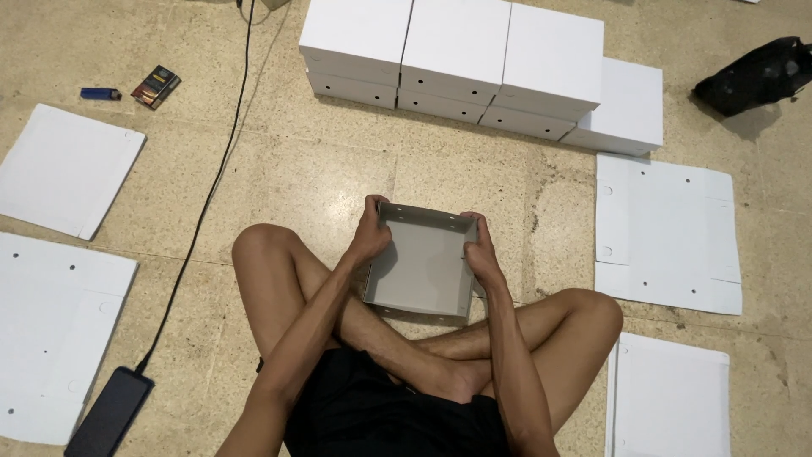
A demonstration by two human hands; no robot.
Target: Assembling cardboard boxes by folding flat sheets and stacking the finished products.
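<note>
Two hands gripped a half-folded grey cardboard box (423,267) that rested on the floor just in front of the person's crossed legs. The left hand (370,233) was closed around the box's far left corner, thumb on the inside wall and fingers wrapped outside. The right hand (480,247) pinched the right wall near its far corner, fingers curled over the edge. Both forearms reached forward from the lap, elbows bent outward and wrists angled slightly inward toward the box.

A likely risk, judging from the grip: pressing too hard on the thin walls could crease the card or pop a tab out of its slot, and the near wall, unsupported, might spring open.

Beyond the box, a stack of finished white boxes (482,68) stood in a row on the tiled floor (296,161). Flat white cardboard sheets (664,233) lay to the right, with more to the left (63,169). A black phone (110,412) with a black cable (211,186) lay at lower left. A blue lighter (100,94) and a small dark packet (156,86) sat at upper left, and a black bag (757,74) at upper right.
</note>
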